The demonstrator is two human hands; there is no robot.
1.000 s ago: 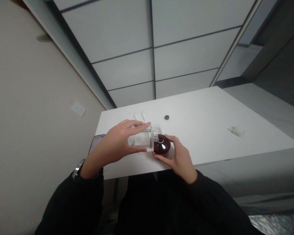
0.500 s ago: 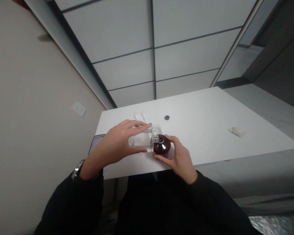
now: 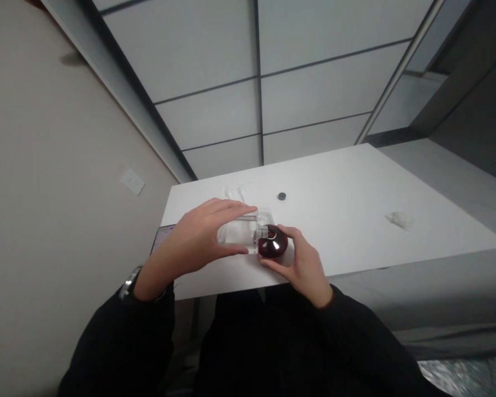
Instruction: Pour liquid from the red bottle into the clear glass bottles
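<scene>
My left hand (image 3: 209,231) is wrapped round a clear bottle (image 3: 240,232), which is tipped on its side with its neck pointing right. The neck meets the opening of a dark red-brown round bottle (image 3: 273,245). Thumb and fingers of my right hand (image 3: 303,263) grip that round bottle from its right side. Whether liquid is passing between the two cannot be made out. A small dark cap (image 3: 281,196) lies on the table beyond the hands.
The white table (image 3: 334,193) carries white swab-like items (image 3: 235,193) behind my left hand, a phone (image 3: 162,237) at the left edge and a crumpled whitish piece (image 3: 400,220) on the right. A wall with a socket (image 3: 133,182) borders the left side.
Both hands keep their grip, with the clear bottle's neck still at the round bottle's opening. The whole view has shifted very slightly; nothing on the table has visibly moved.
</scene>
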